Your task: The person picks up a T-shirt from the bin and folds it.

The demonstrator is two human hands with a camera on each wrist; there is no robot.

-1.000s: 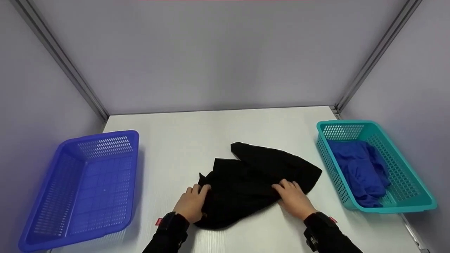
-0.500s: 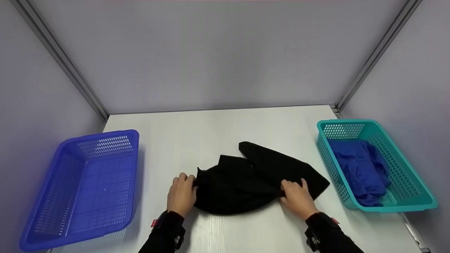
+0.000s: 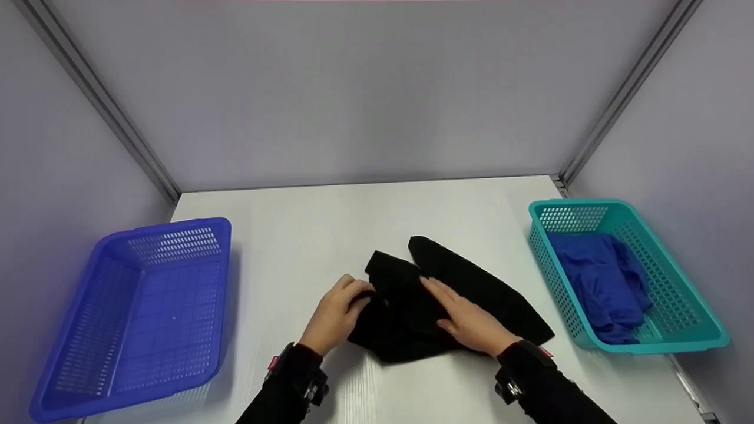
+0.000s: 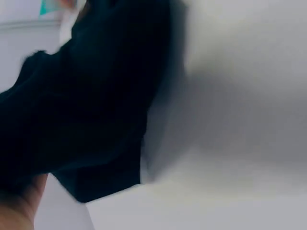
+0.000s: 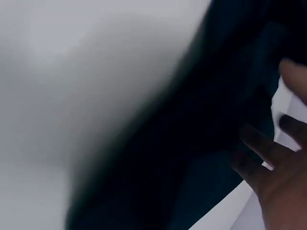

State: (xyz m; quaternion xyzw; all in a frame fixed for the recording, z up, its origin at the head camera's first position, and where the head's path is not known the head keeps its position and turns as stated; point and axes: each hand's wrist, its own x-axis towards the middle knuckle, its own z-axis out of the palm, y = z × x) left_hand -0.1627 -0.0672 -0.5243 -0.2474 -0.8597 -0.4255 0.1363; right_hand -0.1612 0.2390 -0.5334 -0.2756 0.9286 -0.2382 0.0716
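Observation:
A black garment (image 3: 406, 338) lies bunched on the white table, one long sleeve-like part angled to its right. My left hand (image 3: 337, 313) pinches the folded left edge, the cloth lifted a little there. On top, my right hand (image 3: 474, 325) rests with fingers straight and spread over the middle. The left wrist view is blurred; dark cloth (image 4: 100, 96) hangs across it and part of my left hand (image 4: 21, 206) shows at the lower left corner. In the right wrist view, the fingers of my right hand (image 5: 283, 182) lie against the dark cloth (image 5: 201, 124).
A blue-purple plastic basket (image 3: 224, 306) stands at the table's left. At the right is a teal basket (image 3: 677, 347) with a blue cloth (image 3: 601, 282) inside. Grey panels enclose the white table (image 3: 294, 229) at the back and both sides.
My left hand has moved right, folding the garment's left side inward. My right hand has released its grip, straightened its fingers and shifted left over the cloth. The bundle is narrower.

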